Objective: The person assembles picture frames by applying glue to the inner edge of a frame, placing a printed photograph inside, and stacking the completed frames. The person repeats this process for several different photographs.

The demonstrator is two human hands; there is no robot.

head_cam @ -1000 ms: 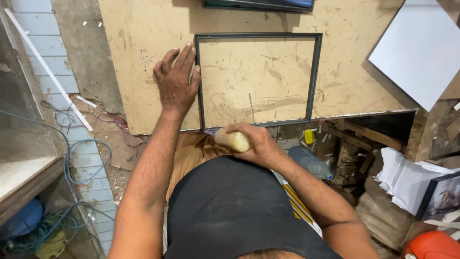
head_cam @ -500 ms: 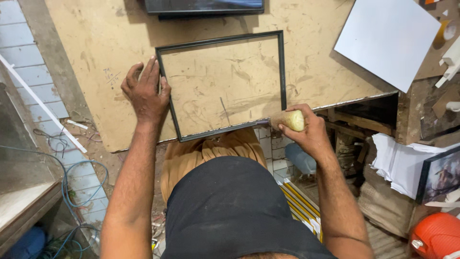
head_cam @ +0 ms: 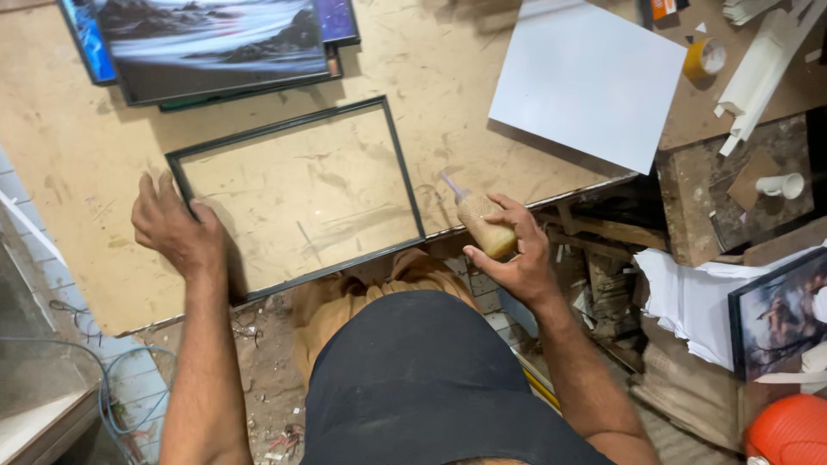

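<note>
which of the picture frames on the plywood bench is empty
The thin black rectangular frame under the left hand; bare plywood shows through it, unlike the landscape-filled frames above.

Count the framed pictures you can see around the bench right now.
3 at least: two overlapping at the bench's far edge, a dark landscape on top and a blue-edged one beneath; a third leans low at the right. More may lie hidden under the stack.
</note>
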